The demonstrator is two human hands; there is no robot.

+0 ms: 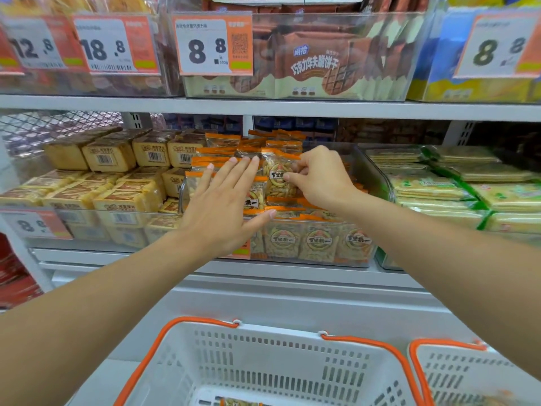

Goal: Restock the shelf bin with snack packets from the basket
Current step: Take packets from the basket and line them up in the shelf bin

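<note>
While your right hand (317, 178) pinches a snack packet (278, 178) upright at the top of the pile, your left hand (225, 200) is spread flat, fingers straight, pressing the stacked packets (205, 171) back on the bin's left side. Clear shelf bin (377, 183) is nearly full: packets reach its front wall and rise above the rim, so room is tight, esp. w/ the shelf above (269, 108) close overhead. Left of the bin, yellow cake packs (123, 197) sit just beside it; right, green-edged cracker packs (456, 197) in their own bin. White basket (263, 361) w/ orange handles sits below btwn your arms, a few packets at its bottom edge; second basket (468, 373) touches it at right.
</note>
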